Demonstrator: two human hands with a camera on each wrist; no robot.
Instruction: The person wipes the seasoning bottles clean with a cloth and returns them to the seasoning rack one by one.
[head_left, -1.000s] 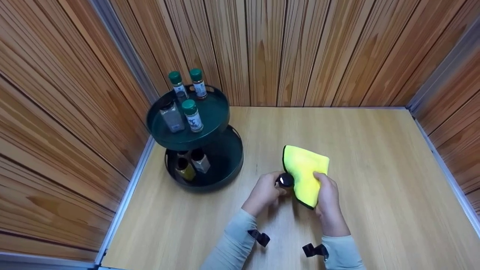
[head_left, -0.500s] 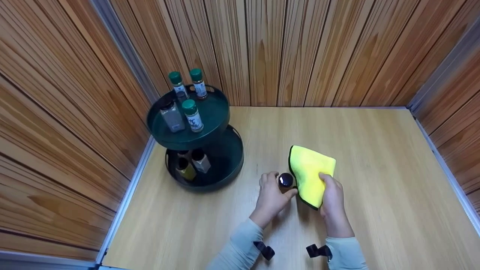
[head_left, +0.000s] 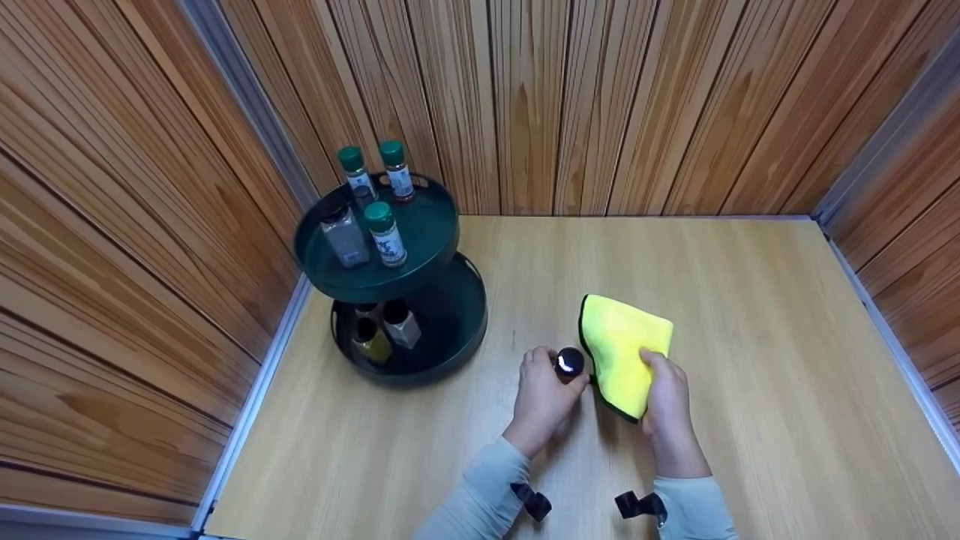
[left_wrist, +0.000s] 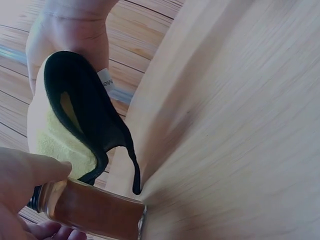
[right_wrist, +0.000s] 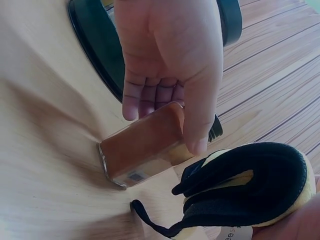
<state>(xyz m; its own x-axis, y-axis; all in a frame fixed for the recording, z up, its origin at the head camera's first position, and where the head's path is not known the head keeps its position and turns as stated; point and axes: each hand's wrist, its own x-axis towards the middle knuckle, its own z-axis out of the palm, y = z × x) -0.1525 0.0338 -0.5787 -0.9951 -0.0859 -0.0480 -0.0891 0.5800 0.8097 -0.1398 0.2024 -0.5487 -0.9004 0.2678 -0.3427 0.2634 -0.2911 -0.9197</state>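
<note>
Between the thumb and fingers of my left hand (head_left: 541,401) is a square glass spice jar (right_wrist: 142,142) with a black cap (head_left: 570,361). Reddish-brown powder fills the jar, and its base is down at the tabletop in both wrist views. A folded bright yellow cloth (head_left: 622,352) with black edging is gripped in my right hand (head_left: 667,397), thumb on top. In the left wrist view the cloth's black underside and a small white tag (left_wrist: 105,80) show. The cloth stands just right of the jar; whether they touch I cannot tell.
A dark green two-tier round rack (head_left: 427,255) stands at the back left. Its upper tier carries green-capped spice bottles (head_left: 388,236) and a larger clear jar (head_left: 345,236); dark-capped jars (head_left: 403,322) sit below. Wood-panelled walls (head_left: 525,105) enclose the wooden table (head_left: 750,337).
The cloth and right hand have shifted slightly right, away from the jar. My left hand loosened and turned around the jar, then its thumb and fingers came back against it.
</note>
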